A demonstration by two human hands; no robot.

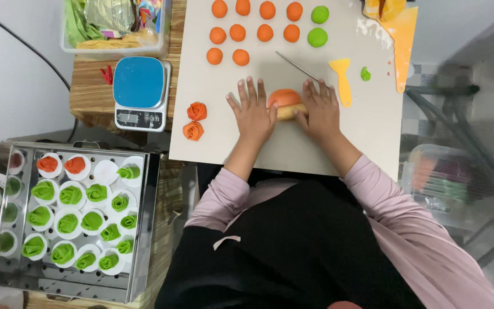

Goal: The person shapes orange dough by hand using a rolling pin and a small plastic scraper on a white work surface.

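Both hands are down on the pale rectangular work mat (212, 91) on the bench, fingers spread flat. The left hand (253, 111) and the right hand (320, 109) press either side of a wooden rolling pin (287, 111) with a flattened orange dough piece (284, 96) lying over it, right between the palms; neither hand is curled around anything. Beyond the fingers sit orange dough balls (241, 32) in rows, two green dough balls (318, 26) beside them, a thin metal rod (296, 66) and a yellow plastic scraper (343, 80). Two finished orange dough roses (195, 120) rest at the mat's left edge. Over to the left, the perforated steel steamer tray (144, 229) holds white paper cups filled with green dough roses (70, 220), two orange ones at the top. A blue-topped kitchen scale (139, 91) stands near a clear plastic tub (115, 46) stuffed with coloured packets.
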